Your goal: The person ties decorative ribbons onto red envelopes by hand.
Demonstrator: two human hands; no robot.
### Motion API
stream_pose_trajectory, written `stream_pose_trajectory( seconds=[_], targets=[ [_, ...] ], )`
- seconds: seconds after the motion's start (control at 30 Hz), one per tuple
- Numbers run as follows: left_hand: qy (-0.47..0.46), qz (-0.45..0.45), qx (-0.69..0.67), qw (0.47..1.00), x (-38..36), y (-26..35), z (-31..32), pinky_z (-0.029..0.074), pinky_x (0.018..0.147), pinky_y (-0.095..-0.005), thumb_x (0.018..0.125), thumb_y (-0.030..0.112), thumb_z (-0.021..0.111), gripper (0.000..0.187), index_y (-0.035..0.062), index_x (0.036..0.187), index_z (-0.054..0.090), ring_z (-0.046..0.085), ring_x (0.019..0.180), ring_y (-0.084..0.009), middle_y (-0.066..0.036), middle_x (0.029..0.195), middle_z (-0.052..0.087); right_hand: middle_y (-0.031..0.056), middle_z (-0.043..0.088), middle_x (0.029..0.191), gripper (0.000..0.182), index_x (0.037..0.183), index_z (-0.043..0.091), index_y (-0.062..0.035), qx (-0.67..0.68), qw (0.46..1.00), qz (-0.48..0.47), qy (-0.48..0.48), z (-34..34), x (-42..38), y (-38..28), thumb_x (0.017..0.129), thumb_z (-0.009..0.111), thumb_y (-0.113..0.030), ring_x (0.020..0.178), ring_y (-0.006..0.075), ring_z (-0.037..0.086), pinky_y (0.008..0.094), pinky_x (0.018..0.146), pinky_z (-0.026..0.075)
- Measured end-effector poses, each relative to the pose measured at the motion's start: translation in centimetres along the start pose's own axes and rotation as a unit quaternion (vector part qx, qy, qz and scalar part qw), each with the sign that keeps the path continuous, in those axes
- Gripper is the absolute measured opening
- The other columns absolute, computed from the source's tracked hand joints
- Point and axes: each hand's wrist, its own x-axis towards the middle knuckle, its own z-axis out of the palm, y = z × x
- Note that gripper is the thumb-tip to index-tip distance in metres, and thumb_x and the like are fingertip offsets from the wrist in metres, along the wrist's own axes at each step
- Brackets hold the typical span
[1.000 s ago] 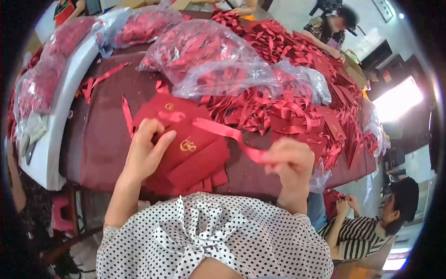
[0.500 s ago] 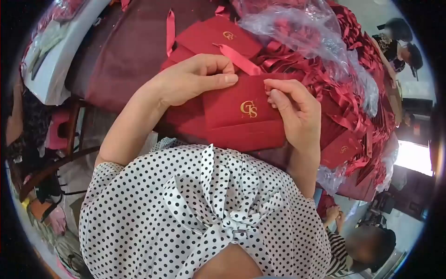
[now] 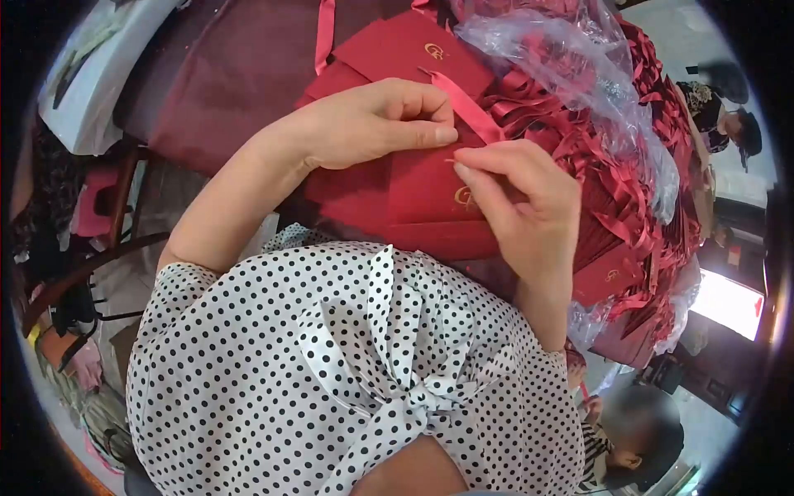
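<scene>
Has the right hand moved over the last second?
Yes, leftward. Against the rear envelope, the right hand was well off to the right; now its fingertips are below that envelope in view, near the left hand.

White blouse (image 3: 240, 372) with small black dots, matching knotted bow (image 3: 423, 397) with pointed ends, loose short sleeve (image 3: 187, 291) at left

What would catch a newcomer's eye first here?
Probably the red envelope with gold lettering, just beyond the wearer's blouse, with the left grip at its upper left and the right grip overlapping its right side. Next comes the heap of red ribbons to the right, partly under clear plastic. The black-dotted white blouse fills much of the lower picture.
</scene>
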Motion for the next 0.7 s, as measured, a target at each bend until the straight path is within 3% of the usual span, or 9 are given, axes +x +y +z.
stream_pose_trajectory(
  seconds=[0.03, 0.07, 0.13, 0.2, 0.3, 0.37, 0.7],
  targets=[
    [-0.009, 0.005, 0.015, 1.000, -0.1, 0.1, 0.2, 0.031, 0.063, -0.0175, 0.095, 0.020, 0.056, 0.022, 0.0071, 0.079, 0.049, 0.037, 0.071, -0.0017, 0.008, 0.076, 0.043, 0.0075, 0.065, 0.084, 0.012, 0.090, 0.066, 0.0013, -0.008, 0.999, -0.002, -0.047, 0.0, 0.0, -0.3, 0.078, 0.068, 0.005, 0.075, 0.0107, 0.062, 0.0212, 0.063, 0.048],
    [-0.019, 0.010, 0.029, 0.999, -0.1, 0.2, 0.3, 0.031, 0.063, -0.0176, 0.095, 0.020, 0.056, 0.021, 0.0068, 0.080, 0.048, 0.037, 0.071, -0.0019, 0.008, 0.077, 0.044, 0.0075, 0.065, 0.084, 0.012, 0.090, 0.066, 0.0013, -0.009, 0.999, -0.001, -0.050, 0.3, -0.1, -0.4, 0.078, 0.068, 0.005, 0.075, 0.0107, 0.062, 0.0212, 0.063, 0.048],
    [-0.009, 0.018, 0.038, 0.999, -0.1, -0.2, 0.4, 0.031, 0.063, -0.0178, 0.095, 0.020, 0.056, 0.021, 0.0063, 0.082, 0.048, 0.036, 0.071, -0.0018, 0.008, 0.076, 0.043, 0.0062, 0.064, 0.078, 0.009, 0.087, 0.066, 0.0013, -0.015, 0.991, 0.119, -0.062, 1.2, -0.5, -0.5, 0.079, 0.068, 0.004, 0.065, 0.0084, 0.061, 0.0203, 0.057, 0.048],
    [0.006, 0.023, 0.072, 0.997, -0.2, -0.3, 0.4, 0.031, 0.061, -0.0183, 0.096, 0.021, 0.055, 0.022, 0.0061, 0.082, 0.048, 0.035, 0.071, -0.0019, 0.009, 0.076, 0.041, 0.0049, 0.064, 0.075, 0.006, 0.085, 0.066, 0.0011, -0.008, 0.992, 0.114, -0.051, 1.6, -0.7, -0.2, 0.080, 0.068, 0.002, 0.058, 0.0071, 0.059, 0.0193, 0.053, 0.047],
    [0.013, 0.024, 0.078, 0.997, -0.3, -0.9, 0.6, 0.030, 0.061, -0.0186, 0.097, 0.021, 0.053, 0.022, 0.0054, 0.082, 0.048, 0.034, 0.070, -0.0021, 0.009, 0.075, 0.039, 0.0071, 0.060, 0.068, 0.009, 0.082, 0.063, -0.0019, -0.010, 0.994, 0.106, -0.031, 1.9, -0.8, -0.4, 0.077, 0.070, -0.003, 0.055, 0.0137, 0.060, 0.0248, 0.051, 0.046],
    [0.023, 0.026, 0.090, 0.995, -0.4, -0.7, 1.0, 0.030, 0.061, -0.0185, 0.097, 0.021, 0.053, 0.022, 0.0051, 0.083, 0.048, 0.034, 0.070, -0.0021, 0.009, 0.075, 0.039, 0.0041, 0.063, 0.071, 0.006, 0.081, 0.066, 0.0006, -0.040, 0.996, 0.071, -0.035, 1.9, -0.8, -0.4, 0.077, 0.069, 0.000, 0.056, 0.0062, 0.057, 0.0200, 0.050, 0.044],
    [0.071, 0.018, 0.176, 0.982, -0.7, -1.4, 2.0, 0.034, 0.070, -0.0226, 0.098, 0.020, 0.051, 0.022, 0.0005, 0.088, 0.050, 0.038, 0.079, -0.0068, 0.003, 0.083, 0.041, 0.0045, 0.060, 0.068, 0.005, 0.078, 0.064, 0.0004, -0.116, 0.990, 0.065, -0.054, 1.8, -1.1, -1.4, 0.075, 0.068, 0.001, 0.054, 0.0079, 0.056, 0.0211, 0.049, 0.043]
  ],
)
